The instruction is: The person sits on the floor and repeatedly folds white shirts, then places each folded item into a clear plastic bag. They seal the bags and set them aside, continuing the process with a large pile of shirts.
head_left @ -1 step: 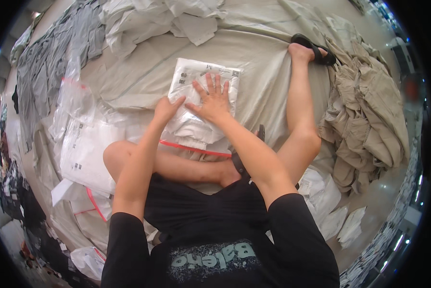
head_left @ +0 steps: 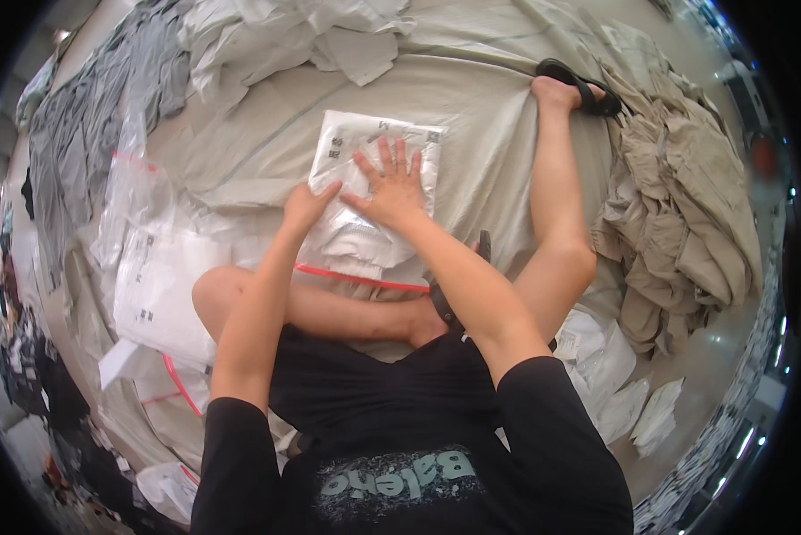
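Both hands rest on one clear plastic garment bag, which lies on the beige sheet straight ahead of the person, between the folded left leg and the stretched right leg.

Right hand: open, fingers spread, palm flat on the bag's middle. Left hand: at the bag's left edge, fingers bent over it; whether it pinches the plastic cannot be told.

Bag's long axis runs away from the person, far end tilted slightly right. Its red seal strip marks the near end, just above the left shin. Right hand covers more of the bag; left hand only meets its rim.

Outward from the bag:
- left: a heap of filled clear bags, near but not touching as far as can be seen;
- far left: grey garments in rows;
- beyond its far end: a loose pile of white cloth, with bare sheet between;
- right: bare sheet, then the right leg, then a stack of khaki garments;
- near right: small white packets.

Open room looks widest on the sheet to the right of the bag and past its far end.
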Tool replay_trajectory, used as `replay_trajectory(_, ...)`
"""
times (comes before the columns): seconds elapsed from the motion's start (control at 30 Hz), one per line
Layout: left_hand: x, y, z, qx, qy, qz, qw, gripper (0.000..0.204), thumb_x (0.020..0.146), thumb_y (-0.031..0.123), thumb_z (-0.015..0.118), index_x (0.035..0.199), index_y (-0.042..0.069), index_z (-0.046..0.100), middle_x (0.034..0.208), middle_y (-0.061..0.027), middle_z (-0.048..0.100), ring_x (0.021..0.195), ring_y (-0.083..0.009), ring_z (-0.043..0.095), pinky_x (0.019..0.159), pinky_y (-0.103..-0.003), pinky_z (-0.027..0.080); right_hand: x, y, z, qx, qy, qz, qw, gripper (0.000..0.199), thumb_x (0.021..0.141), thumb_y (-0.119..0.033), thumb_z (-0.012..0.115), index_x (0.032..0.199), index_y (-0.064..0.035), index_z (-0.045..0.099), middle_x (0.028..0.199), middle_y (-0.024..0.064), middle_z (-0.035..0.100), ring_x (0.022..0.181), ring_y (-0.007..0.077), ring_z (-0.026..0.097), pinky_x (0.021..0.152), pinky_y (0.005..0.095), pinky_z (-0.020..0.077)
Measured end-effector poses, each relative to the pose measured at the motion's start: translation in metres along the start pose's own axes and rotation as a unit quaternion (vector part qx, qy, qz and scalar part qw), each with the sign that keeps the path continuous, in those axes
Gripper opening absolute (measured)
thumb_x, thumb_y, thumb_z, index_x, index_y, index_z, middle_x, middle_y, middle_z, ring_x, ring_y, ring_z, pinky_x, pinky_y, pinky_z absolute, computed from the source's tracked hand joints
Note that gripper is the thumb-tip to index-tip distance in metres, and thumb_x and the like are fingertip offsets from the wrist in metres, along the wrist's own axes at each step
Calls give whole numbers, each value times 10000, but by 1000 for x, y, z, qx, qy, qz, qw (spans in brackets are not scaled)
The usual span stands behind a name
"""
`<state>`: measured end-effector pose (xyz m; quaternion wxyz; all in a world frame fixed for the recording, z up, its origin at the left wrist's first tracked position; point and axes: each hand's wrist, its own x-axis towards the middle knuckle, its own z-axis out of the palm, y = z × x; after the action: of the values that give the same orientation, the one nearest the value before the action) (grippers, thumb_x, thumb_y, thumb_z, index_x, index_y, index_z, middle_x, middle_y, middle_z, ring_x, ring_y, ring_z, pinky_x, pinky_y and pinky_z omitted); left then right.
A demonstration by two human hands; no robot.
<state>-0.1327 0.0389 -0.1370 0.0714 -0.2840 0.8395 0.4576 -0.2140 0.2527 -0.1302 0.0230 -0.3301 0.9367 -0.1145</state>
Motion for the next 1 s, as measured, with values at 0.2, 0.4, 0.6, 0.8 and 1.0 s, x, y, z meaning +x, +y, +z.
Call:
replay_trajectory(0.2,-20,43,-22,-336,-71,-74,936,493,953,254,868,1290,-77,727,1122,-148,806,944,-207,779,818,-376,624,3,19,-14,255,31,49,965,921,984,-759,580,1731,-276,341,1808,205,208,1675,439,132,1344,610,63)
replay_trajectory(0.4,-72,91,-78,-335,-85,-12,938,489,1054,267,732,1406,-64,658,1306,-148,753,1208,-231,717,1049,-391,573,-72,20,-34,630,196,338,672,726,1046,-453,731,1556,13,506,1577,263,513,1465,314,500,1220,482,397)
replay_trajectory(0.6,-37,-3,-157,-394,-119,-14,911,613,1120,424,590,1550,-11,560,1513,-169,632,1361,-267,626,1196,-431,480,-113,-68,-103,858,23,188,478,576,1062,-424,750,1460,-19,654,1266,55,764,1135,160,694,1009,383,579)
replay_trajectory(0.8,-41,13,-103,-231,-256,56,937,614,1154,508,502,1529,28,576,1348,-79,694,1206,-182,672,1045,-354,531,-183,-12,-237,566,246,263,742,557,1011,-425,809,1298,42,710,1089,82,788,979,162,723,871,340,593)
replay_trajectory(1.0,-70,33,-86,24,-333,145,931,311,1061,259,693,1256,17,689,883,-29,693,742,-121,686,688,-294,537,-394,110,-410,278,395,534,694,689,908,-771,747,764,-97,747,747,-41,658,691,98,590,637,307,484)
